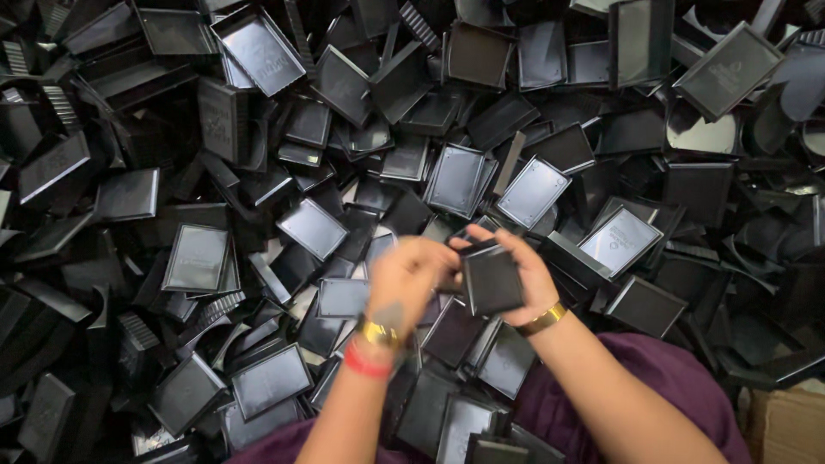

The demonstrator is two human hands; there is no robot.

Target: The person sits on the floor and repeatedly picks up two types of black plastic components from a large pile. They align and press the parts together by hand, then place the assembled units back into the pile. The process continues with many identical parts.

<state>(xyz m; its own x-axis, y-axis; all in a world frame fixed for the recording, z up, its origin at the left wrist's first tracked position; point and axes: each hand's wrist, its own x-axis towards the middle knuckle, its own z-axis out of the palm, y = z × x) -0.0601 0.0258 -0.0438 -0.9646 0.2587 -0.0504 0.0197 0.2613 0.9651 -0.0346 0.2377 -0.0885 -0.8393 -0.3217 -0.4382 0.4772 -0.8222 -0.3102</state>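
Note:
My right hand (pixel 526 266) grips a square black plastic piece (pixel 491 280) by its far edge, just above my lap. My left hand (pixel 411 277) meets it from the left, fingers curled at the piece's left edge and touching it. A gold bangle and a red thread sit on my left wrist, a gold bangle on my right. Both hands hover over a deep heap of similar black plastic pieces (pixel 455 179).
Flat square lids, shallow trays and ribbed parts, all black, fill the whole view in a loose pile. My purple-clothed lap (pixel 662 369) is at the bottom. A cardboard box corner (pixel 786 423) shows at the lower right.

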